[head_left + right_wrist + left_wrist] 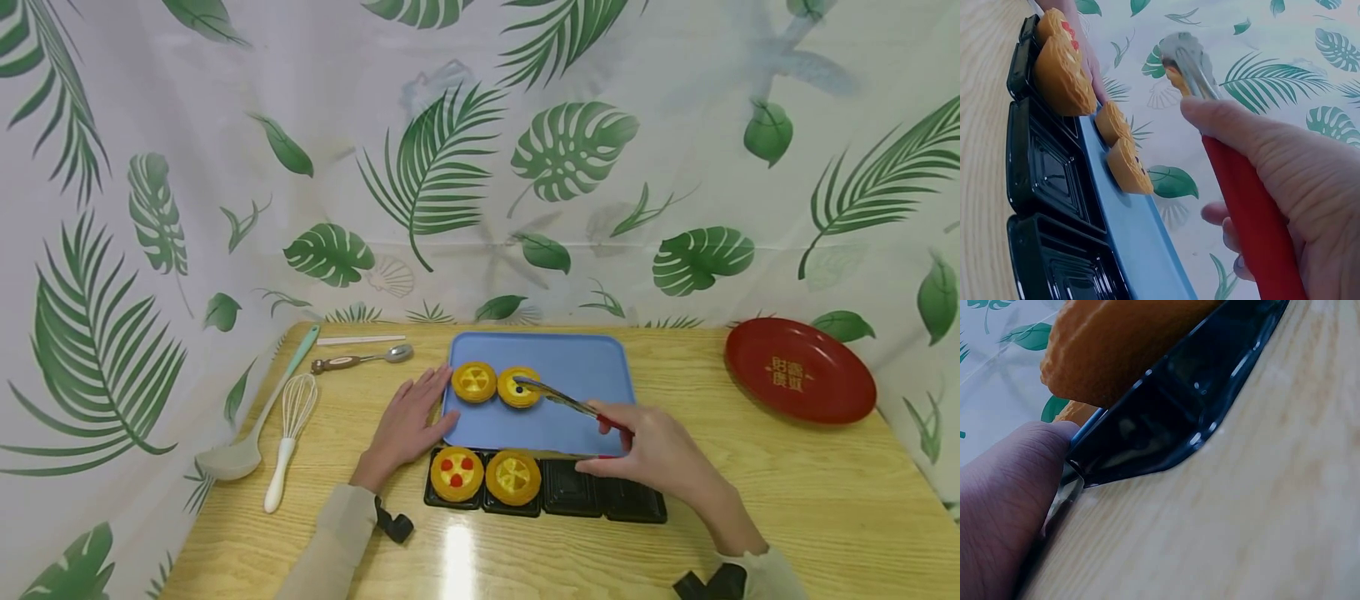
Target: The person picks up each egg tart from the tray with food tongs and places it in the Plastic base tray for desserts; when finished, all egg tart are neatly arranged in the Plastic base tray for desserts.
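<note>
My right hand (660,450) grips red-handled metal tongs (1247,212). In the head view their tips overlap an egg tart with a dark blue berry (517,400) on the blue tray (577,358). A small orange-yellow patch shows at the tong tips in the right wrist view. My left hand (408,421) rests at the tray's left edge with fingers extended, thumb over the rim. Beside it on the tray sits a tart with yellow wedges (474,382). In front, a black compartment tray (572,487) holds a red-topped tart (457,473) and another yellow-topped tart (513,477) in its left compartments.
On the left lie a ladle (232,458), a white-handled whisk (285,442), a brown-handled spoon (360,359) and pale chopsticks (360,340). A red oval plate (825,375) stands at the far right. A leaf-printed curtain (480,167) hangs behind the wooden table (810,500).
</note>
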`<state>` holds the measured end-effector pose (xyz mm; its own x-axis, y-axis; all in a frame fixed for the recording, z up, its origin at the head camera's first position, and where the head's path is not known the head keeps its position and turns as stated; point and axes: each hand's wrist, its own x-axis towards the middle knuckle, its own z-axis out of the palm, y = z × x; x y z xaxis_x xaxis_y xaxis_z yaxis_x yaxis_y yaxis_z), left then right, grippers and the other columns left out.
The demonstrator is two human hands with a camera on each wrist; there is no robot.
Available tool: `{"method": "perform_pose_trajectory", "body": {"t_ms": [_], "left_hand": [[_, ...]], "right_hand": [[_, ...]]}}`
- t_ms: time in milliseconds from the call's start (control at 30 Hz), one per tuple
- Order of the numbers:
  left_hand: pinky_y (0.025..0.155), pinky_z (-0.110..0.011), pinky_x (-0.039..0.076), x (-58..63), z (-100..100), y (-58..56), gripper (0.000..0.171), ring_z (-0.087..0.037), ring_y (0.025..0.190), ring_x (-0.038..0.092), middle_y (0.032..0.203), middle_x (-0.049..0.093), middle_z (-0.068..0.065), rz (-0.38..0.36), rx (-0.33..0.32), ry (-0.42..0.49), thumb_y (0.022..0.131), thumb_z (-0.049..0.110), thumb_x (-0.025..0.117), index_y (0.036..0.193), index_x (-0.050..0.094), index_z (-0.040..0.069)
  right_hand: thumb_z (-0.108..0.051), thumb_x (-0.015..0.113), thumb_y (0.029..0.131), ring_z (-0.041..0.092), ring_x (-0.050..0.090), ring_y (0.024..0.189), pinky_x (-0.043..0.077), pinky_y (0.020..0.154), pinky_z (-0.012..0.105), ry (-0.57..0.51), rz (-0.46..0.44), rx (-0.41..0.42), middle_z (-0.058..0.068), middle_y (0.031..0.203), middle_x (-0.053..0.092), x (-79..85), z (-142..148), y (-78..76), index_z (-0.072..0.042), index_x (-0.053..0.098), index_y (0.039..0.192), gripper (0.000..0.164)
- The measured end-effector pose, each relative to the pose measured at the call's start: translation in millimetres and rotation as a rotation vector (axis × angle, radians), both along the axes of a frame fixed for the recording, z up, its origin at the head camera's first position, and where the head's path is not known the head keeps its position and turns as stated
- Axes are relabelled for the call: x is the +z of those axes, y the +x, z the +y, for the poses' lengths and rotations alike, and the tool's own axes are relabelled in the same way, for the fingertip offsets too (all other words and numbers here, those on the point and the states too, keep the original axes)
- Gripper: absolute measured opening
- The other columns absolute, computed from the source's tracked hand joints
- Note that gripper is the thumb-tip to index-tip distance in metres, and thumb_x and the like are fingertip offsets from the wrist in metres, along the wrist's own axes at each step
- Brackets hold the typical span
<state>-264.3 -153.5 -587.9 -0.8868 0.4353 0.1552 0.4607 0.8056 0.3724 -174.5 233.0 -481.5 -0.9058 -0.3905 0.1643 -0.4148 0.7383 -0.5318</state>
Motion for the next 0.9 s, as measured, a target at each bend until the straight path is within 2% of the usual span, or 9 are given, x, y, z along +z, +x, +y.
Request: {"method": "perform_pose_trajectory", "body": {"t_ms": [167,300,367,467,533,700,900], "left_hand": [[0.128,-0.050,0.018,-0.5,-0.4,0.2,0.078,-0.020,0.160,0.021,0.172,0.024,0.007,0.008,-0.002,0.005,0.105,0.061,0.043,0.169,0.022,0.021],[0.128,-0.050,0.018,-0.3,-0.7,0.6,0.078,-0.020,0.160,0.022,0.172,0.024,0.007,0.010,-0.002,0.005,0.105,0.061,0.044,0.169,0.021,0.021],[0.128,-0.050,0.018,-0.2,-0.8,0.8,0.078,-0.021,0.160,0.022,0.172,0.024,0.007,0.008,-0.002,0.007,0.105,0.061,0.044,0.169,0.022,0.021],[0.128,-0.050,0.018,0.2,-0.5,1.0,0.078,-0.021,0.160,0.022,0.172,0.024,0.007,0.007,-0.003,0.014,0.105,0.060,0.044,0.169,0.022,0.021],[0.128,-0.050,0.018,0.4,-0.2,1.0,0.078,-0.021,0.160,0.022,0.172,0.024,0.006,0.008,-0.004,0.018,0.106,0.060,0.044,0.169,0.022,0.020],[0.128,-0.051,0.018,1.0,-0.2,1.0,0.077,-0.022,0.159,0.023,0.172,0.025,0.006,0.019,0.000,0.015,0.106,0.059,0.044,0.168,0.022,0.020],[0.128,-0.052,0.018,2.0,0.8,2.4,0.077,-0.023,0.159,0.024,0.172,0.026,0.004,0.019,-0.006,0.024,0.106,0.058,0.045,0.168,0.024,0.018]], "right_hand": [[-0.049,0.091,0.077,0.003,0.043,0.060,0.039,0.052,0.022,-0.044,0.077,-0.037,-0.008,0.084,0.062,-2.5,1.5,-4.6,-0.006,0.072,0.119,0.063],[-0.043,0.091,0.080,0.004,0.041,0.058,0.036,0.049,0.022,-0.006,0.117,-0.064,-0.004,0.082,0.064,-7.1,1.7,-6.9,-0.009,0.068,0.107,0.049],[-0.045,0.090,0.080,0.003,0.036,0.053,0.031,0.045,0.022,0.052,0.163,-0.093,-0.003,0.080,0.063,-11.0,0.6,-7.2,-0.010,0.070,0.110,0.050],[-0.052,0.089,0.077,0.004,0.029,0.047,0.024,0.041,0.023,0.156,0.243,-0.150,-0.003,0.078,0.064,-17.4,-2.8,-6.2,-0.011,0.073,0.120,0.061],[-0.055,0.089,0.076,0.006,0.028,0.046,0.022,0.039,0.024,0.201,0.266,-0.179,-0.002,0.075,0.062,-21.1,-5.8,-5.8,-0.011,0.073,0.126,0.069],[-0.061,0.085,0.077,0.010,0.035,0.048,0.025,0.040,0.027,0.254,0.218,-0.220,-0.003,0.066,0.052,-26.4,-15.4,-7.6,-0.006,0.070,0.132,0.079],[-0.064,0.082,0.079,0.013,0.034,0.050,0.024,0.043,0.028,0.280,0.119,-0.260,-0.003,0.061,0.037,-33.2,-25.7,-14.0,-0.005,0.068,0.137,0.084]]}}
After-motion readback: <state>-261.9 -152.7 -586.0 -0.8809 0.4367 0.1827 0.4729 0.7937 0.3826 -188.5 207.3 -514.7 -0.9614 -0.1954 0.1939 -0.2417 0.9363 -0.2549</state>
